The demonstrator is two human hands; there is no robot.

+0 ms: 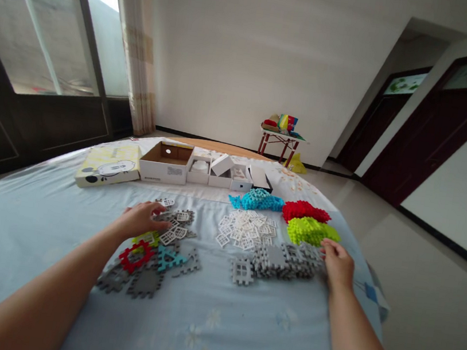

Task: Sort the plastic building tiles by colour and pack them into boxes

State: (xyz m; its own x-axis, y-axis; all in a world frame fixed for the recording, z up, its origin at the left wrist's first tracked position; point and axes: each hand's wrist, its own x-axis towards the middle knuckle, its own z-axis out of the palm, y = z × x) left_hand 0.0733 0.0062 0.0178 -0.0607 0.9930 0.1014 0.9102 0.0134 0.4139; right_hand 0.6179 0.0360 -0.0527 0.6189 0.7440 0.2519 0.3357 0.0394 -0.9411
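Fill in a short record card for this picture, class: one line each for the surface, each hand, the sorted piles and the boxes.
Surface: pale blue cloth-covered table
Left hand: resting on a mixed heap of grey, white, red and teal interlocking plastic tiles
Right hand: touching the grey plastic tile pile
Sorted piles: white, teal, red, lime green
Boxes: open cardboard boxes along the far edge

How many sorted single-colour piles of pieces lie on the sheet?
5: blue pile, red pile beside it, green pile in front of red, white pile mid-sheet, grey pile nearest. The mixed heap is not counted.
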